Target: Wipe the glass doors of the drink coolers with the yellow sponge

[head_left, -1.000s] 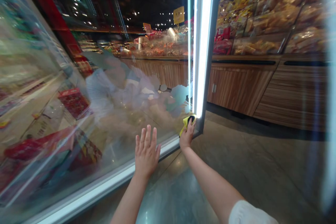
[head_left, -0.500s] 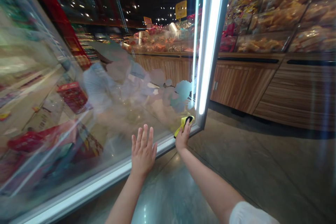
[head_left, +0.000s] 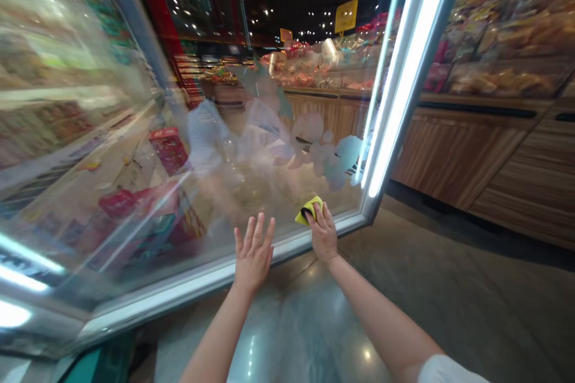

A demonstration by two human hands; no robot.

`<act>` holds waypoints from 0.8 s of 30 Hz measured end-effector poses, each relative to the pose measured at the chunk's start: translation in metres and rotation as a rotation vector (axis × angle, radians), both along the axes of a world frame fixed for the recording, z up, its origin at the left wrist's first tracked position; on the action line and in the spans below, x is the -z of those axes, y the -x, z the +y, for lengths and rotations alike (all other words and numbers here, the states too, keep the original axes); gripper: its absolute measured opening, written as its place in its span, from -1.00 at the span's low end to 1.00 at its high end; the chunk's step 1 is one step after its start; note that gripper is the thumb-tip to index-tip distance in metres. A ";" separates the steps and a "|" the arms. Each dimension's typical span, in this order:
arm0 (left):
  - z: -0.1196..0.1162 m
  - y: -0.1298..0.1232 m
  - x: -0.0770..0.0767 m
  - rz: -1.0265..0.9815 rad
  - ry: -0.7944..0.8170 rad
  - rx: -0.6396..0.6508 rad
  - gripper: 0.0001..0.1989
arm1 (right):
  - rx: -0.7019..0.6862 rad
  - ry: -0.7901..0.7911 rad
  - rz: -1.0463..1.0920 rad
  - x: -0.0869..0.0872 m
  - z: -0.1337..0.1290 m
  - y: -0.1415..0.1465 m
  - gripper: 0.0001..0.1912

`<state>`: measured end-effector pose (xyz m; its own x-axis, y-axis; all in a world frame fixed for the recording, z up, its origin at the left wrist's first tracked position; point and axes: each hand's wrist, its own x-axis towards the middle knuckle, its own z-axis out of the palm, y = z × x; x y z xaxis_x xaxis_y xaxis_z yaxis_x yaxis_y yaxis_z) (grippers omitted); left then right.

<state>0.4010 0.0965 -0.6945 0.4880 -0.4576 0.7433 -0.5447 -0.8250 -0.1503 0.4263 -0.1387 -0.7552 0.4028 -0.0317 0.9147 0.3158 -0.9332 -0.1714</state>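
A glass door (head_left: 269, 191) with a pale metal frame stands swung open in front of me. My right hand (head_left: 324, 233) presses a folded yellow cloth (head_left: 309, 209) with a dark edge or underside against the lower part of the pane, just above the bottom rail (head_left: 291, 246). To its left, my left hand (head_left: 254, 254) is raised with its fingers spread, close to or on the glass near the rail; whether it touches is hard to tell. Nothing is in that hand. Blurry reflections of people and goods lie across the pane.
A bright light strip (head_left: 406, 78) runs up the door's right side. Wooden display counters (head_left: 476, 149) piled with bagged goods (head_left: 512, 54) stand at the right. Blurred shelves of packages (head_left: 58, 114) fill the left. Below is a shiny grey floor (head_left: 296, 323).
My right hand has shifted the cloth leftward along the glass, away from the door's lit edge. My left hand stays raised with its fingers a bit wider. The view has turned left.
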 end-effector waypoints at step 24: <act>0.061 0.007 -0.001 0.046 0.024 -0.181 -0.11 | -0.114 0.153 0.020 -0.044 0.048 -0.002 -0.39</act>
<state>0.3941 0.1579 -0.6936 0.5944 -0.3420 0.7279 -0.3933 -0.9131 -0.1078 0.4287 -0.0910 -0.7114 0.4139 0.1537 0.8973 0.4191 -0.9072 -0.0379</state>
